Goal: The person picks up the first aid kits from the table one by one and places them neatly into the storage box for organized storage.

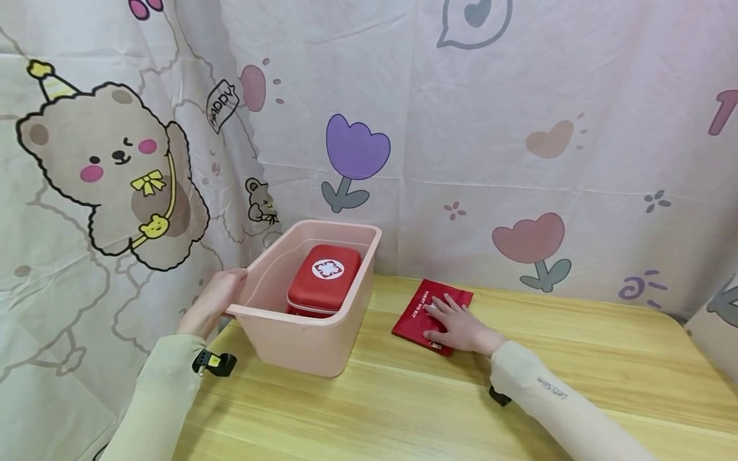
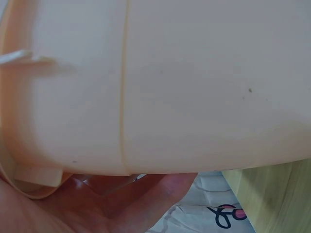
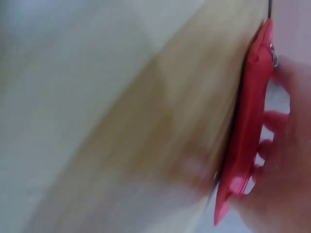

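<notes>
My left hand (image 1: 216, 299) grips the left rim of a pink plastic bin (image 1: 296, 336), its fingers on the outer side in the left wrist view. Inside the bin lies a red hard-shell first aid case (image 1: 323, 288) with a white round emblem, partly hiding another red item under it. To the right, my right hand (image 1: 461, 328) rests with spread fingers on a flat red zip pouch (image 1: 415, 315) printed "FIRST AID KIT". In the right wrist view, the fingertips touch the upper face of the pouch (image 3: 248, 107), which lies on the table.
The wood-grain table (image 1: 403, 416) carries the bin and the pouch. A patterned cloth (image 1: 438, 128) with tulips and bears hangs behind and along the left side, close to the bin. The table's right corner is rounded.
</notes>
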`<move>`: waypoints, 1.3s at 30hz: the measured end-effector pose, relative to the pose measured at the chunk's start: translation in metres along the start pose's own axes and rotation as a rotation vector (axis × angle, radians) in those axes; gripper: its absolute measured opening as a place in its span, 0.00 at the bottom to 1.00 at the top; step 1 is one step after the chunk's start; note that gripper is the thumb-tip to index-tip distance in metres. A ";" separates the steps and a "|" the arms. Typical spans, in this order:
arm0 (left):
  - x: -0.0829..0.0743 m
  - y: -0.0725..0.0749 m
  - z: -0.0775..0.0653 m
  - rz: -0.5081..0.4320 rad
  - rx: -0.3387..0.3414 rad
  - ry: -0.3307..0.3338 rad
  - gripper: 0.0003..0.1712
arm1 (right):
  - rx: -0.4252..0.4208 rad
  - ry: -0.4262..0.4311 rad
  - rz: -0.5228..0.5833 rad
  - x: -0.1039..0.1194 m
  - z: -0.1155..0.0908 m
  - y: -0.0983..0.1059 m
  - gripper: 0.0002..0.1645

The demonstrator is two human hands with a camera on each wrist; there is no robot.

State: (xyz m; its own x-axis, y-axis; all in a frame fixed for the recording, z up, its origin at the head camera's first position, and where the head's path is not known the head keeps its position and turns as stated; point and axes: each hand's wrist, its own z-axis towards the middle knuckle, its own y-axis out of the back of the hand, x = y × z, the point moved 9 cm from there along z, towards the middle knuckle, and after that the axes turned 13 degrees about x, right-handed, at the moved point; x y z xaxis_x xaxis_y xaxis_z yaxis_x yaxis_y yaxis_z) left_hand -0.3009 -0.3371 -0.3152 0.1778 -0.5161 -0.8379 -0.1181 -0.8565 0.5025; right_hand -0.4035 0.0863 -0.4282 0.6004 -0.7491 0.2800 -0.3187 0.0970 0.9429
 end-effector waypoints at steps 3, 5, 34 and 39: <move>0.001 0.000 0.000 0.000 -0.005 0.008 0.38 | 0.035 0.019 0.015 -0.003 -0.003 -0.001 0.45; 0.001 0.000 0.001 0.005 -0.005 0.002 0.38 | 0.047 0.031 0.023 -0.006 -0.004 -0.001 0.46; -0.003 0.002 0.001 0.014 -0.012 -0.039 0.37 | -0.314 -0.203 0.014 -0.015 -0.001 0.049 0.42; -0.002 0.001 0.000 0.012 -0.005 -0.015 0.38 | -0.243 -0.380 0.119 -0.026 0.001 0.034 0.47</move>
State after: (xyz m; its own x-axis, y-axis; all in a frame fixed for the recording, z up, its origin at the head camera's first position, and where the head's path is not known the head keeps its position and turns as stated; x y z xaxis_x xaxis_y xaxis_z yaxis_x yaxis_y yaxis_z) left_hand -0.3012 -0.3367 -0.3137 0.1616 -0.5263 -0.8348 -0.1157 -0.8502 0.5136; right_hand -0.4310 0.1084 -0.4033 0.2444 -0.9059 0.3458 -0.1604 0.3139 0.9358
